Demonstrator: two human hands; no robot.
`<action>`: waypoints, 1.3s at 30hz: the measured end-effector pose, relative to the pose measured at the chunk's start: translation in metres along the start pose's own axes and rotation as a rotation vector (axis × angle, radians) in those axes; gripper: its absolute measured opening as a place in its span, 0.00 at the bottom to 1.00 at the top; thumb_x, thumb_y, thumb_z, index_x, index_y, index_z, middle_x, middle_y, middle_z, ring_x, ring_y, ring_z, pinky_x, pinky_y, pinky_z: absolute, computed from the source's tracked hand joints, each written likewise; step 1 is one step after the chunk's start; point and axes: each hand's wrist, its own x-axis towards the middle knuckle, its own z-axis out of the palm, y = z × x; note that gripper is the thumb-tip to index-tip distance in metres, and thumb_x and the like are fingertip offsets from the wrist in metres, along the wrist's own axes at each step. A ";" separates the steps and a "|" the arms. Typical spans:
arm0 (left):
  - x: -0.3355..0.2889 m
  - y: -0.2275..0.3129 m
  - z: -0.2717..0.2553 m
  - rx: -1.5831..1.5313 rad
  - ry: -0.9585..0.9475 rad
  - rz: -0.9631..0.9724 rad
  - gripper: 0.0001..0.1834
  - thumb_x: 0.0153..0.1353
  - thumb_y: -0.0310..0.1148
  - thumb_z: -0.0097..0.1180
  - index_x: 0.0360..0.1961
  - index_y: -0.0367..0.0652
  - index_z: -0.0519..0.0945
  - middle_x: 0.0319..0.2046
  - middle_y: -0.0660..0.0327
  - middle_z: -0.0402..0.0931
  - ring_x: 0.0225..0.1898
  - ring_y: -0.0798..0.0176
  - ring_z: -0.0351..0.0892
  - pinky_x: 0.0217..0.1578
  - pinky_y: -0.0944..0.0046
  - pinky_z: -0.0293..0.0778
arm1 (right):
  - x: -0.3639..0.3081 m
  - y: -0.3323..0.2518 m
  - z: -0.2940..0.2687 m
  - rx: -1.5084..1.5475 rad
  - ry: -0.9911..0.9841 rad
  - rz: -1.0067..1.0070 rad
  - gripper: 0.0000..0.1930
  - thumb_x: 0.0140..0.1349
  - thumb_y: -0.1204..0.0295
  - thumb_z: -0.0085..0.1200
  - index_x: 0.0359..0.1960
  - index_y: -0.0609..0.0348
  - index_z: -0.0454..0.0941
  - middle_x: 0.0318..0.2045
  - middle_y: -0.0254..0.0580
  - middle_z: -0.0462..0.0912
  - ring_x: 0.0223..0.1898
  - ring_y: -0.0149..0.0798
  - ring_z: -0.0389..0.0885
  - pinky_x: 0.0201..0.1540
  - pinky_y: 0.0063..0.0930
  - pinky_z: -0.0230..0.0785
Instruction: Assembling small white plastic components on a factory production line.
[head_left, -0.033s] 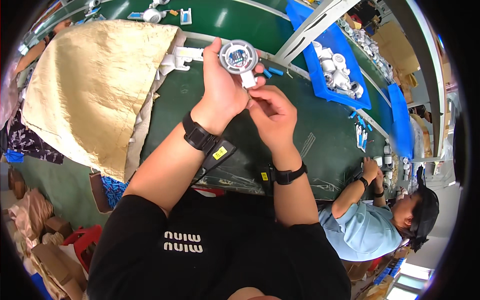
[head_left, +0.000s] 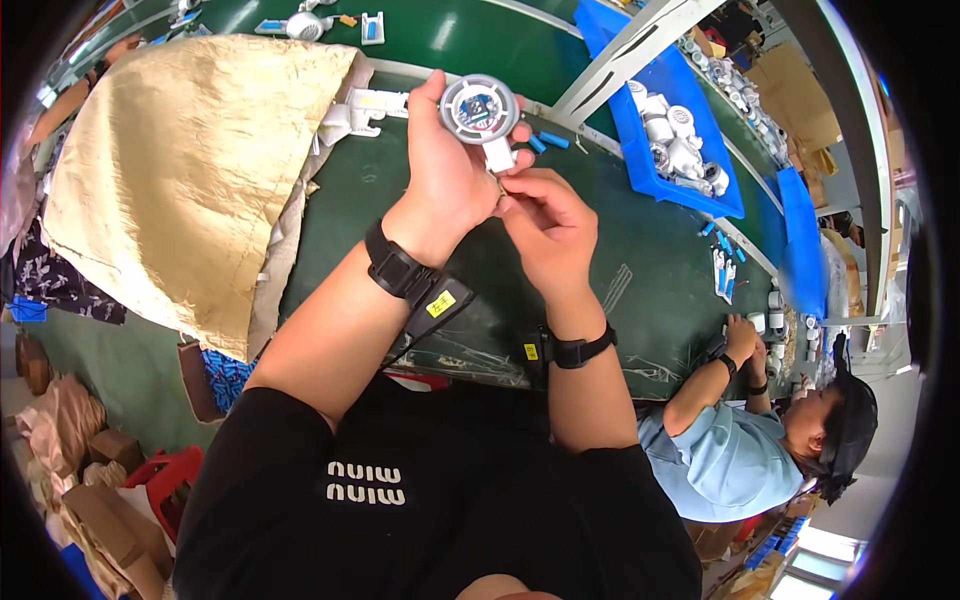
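Observation:
My left hand (head_left: 447,170) is closed around a round grey-and-white fan housing (head_left: 447,110) with a short white neck (head_left: 499,154). Inside its ring a small circuit board (head_left: 478,107) faces up. Just below the neck, my right hand (head_left: 552,228) pinches with thumb and forefinger, close against the heel of my left palm. Something thin and small seems to sit at those fingertips, but I cannot make out what it is. Both hands are held over the green worktable (head_left: 350,235).
A tan sack (head_left: 190,180) covers the table's left, with white plastic parts (head_left: 362,112) at its edge. Blue cylindrical cells (head_left: 552,140) lie beyond my hands. A blue bin (head_left: 690,199) of white parts stands right, by a metal post (head_left: 630,62). A co-worker (head_left: 715,450) works at right.
My left hand and the fan housing have shifted very slightly upward. My right hand keeps its pinch at nearly the same place.

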 end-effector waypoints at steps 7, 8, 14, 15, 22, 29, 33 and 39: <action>0.000 -0.013 0.006 0.106 0.072 0.078 0.37 0.74 0.62 0.36 0.46 0.36 0.81 0.40 0.55 0.83 0.34 0.58 0.77 0.28 0.56 0.73 | -0.002 0.007 -0.006 0.144 0.004 0.096 0.11 0.66 0.90 0.58 0.48 0.71 0.84 0.46 0.44 0.85 0.43 0.34 0.86 0.50 0.31 0.83; -0.001 -0.013 0.007 0.102 0.057 0.064 0.37 0.74 0.62 0.35 0.46 0.36 0.81 0.39 0.55 0.83 0.34 0.58 0.77 0.29 0.56 0.73 | -0.001 0.003 -0.005 0.167 0.026 0.118 0.11 0.64 0.91 0.59 0.46 0.72 0.84 0.45 0.43 0.84 0.43 0.34 0.86 0.49 0.29 0.83; -0.001 -0.012 0.002 0.170 -0.024 0.114 0.39 0.74 0.64 0.34 0.45 0.34 0.81 0.37 0.56 0.82 0.31 0.60 0.77 0.26 0.59 0.74 | -0.001 -0.001 0.000 0.178 0.033 0.112 0.09 0.64 0.91 0.60 0.44 0.72 0.85 0.44 0.42 0.83 0.41 0.33 0.86 0.46 0.28 0.83; 0.000 -0.012 0.002 0.165 -0.043 0.121 0.40 0.74 0.64 0.34 0.44 0.34 0.81 0.37 0.56 0.82 0.31 0.60 0.77 0.25 0.60 0.74 | -0.001 -0.001 0.000 0.171 0.040 0.105 0.09 0.65 0.91 0.60 0.44 0.72 0.85 0.44 0.42 0.83 0.41 0.33 0.86 0.45 0.28 0.83; -0.002 -0.017 0.003 0.170 -0.101 0.143 0.36 0.76 0.62 0.36 0.44 0.36 0.80 0.38 0.54 0.83 0.29 0.59 0.79 0.24 0.59 0.77 | -0.002 -0.004 -0.002 0.179 0.038 0.109 0.08 0.65 0.91 0.59 0.44 0.73 0.83 0.46 0.42 0.82 0.42 0.34 0.86 0.46 0.28 0.83; -0.004 -0.019 0.003 0.272 -0.151 0.209 0.34 0.76 0.60 0.37 0.46 0.37 0.80 0.39 0.53 0.83 0.26 0.58 0.81 0.26 0.59 0.80 | 0.000 -0.006 -0.002 0.190 0.028 0.097 0.08 0.64 0.92 0.58 0.43 0.74 0.82 0.44 0.41 0.81 0.44 0.35 0.86 0.48 0.29 0.83; -0.006 -0.019 0.003 0.268 -0.118 0.205 0.34 0.77 0.60 0.37 0.47 0.37 0.80 0.37 0.53 0.83 0.25 0.58 0.80 0.26 0.60 0.80 | 0.000 -0.005 -0.008 0.177 -0.025 0.153 0.09 0.63 0.91 0.59 0.43 0.73 0.82 0.45 0.39 0.80 0.46 0.34 0.85 0.50 0.28 0.82; -0.001 -0.020 -0.001 0.257 -0.142 0.184 0.34 0.77 0.60 0.36 0.46 0.36 0.80 0.36 0.53 0.83 0.25 0.58 0.81 0.26 0.59 0.80 | 0.001 0.003 -0.007 0.174 -0.013 0.132 0.09 0.63 0.89 0.60 0.44 0.70 0.82 0.44 0.39 0.81 0.46 0.32 0.85 0.52 0.27 0.81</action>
